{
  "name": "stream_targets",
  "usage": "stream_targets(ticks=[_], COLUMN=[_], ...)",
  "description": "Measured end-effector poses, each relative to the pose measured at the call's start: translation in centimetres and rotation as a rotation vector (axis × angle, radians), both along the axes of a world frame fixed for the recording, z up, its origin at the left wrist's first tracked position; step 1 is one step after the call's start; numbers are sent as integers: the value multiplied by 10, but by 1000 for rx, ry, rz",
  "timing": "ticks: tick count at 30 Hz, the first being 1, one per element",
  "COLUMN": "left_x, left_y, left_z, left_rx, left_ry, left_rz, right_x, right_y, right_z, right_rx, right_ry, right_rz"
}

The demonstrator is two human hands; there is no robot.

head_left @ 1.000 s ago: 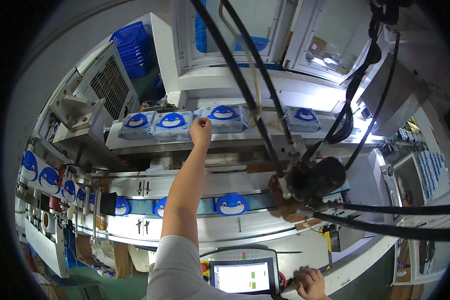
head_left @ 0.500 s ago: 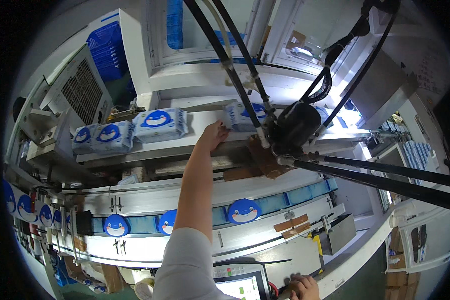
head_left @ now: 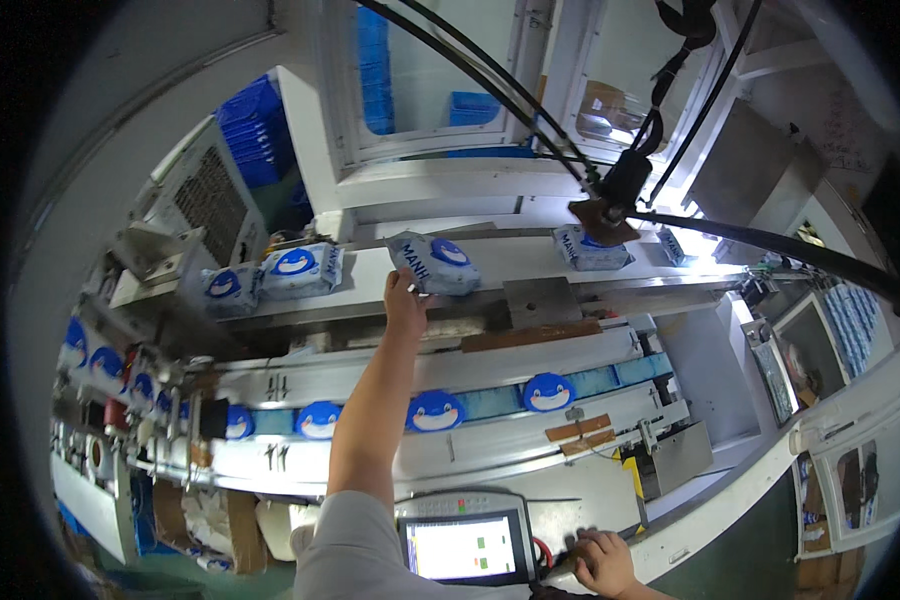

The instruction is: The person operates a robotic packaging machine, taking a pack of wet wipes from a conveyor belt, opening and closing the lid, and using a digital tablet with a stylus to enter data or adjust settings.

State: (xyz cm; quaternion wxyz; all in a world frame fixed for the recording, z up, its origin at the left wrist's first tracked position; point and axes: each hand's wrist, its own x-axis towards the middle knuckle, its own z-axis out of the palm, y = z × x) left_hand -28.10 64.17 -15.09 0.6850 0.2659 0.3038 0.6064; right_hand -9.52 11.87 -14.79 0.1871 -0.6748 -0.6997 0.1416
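Head view: left hand (head_left: 404, 300) at the near-left corner of a soft, pale-blue plastic pack with a dark-blue whale face (head_left: 442, 264), lying askew on the long white upper surface (head_left: 368, 280). Fingers bent, close together, against the corner; fingertips partly hidden, so cannot tell whether they clamp it. Right hand (head_left: 605, 562) well apart, near the grey control panel with lit screen (head_left: 463, 545); fingers part-spread and bent, hold cannot be told. Left forearm covers part of the light-blue lower belt (head_left: 493, 406). Brown plate (head_left: 602, 222) hides part of another pale-blue pack (head_left: 582, 250). Right forearm cut off by the lower edge.
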Motion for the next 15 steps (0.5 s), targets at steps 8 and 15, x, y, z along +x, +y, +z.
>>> stream_targets(ticks=[8, 15], left_x=[-129, -130], left_y=[-239, -443], left_z=[104, 150], left_rx=[239, 175], left_ry=[-303, -297], left_rz=[174, 49], right_x=[-2, -6], right_y=[-6, 3], right_z=[-3, 46], right_rx=[168, 138], right_ry=[21, 621], right_rz=[53, 205])
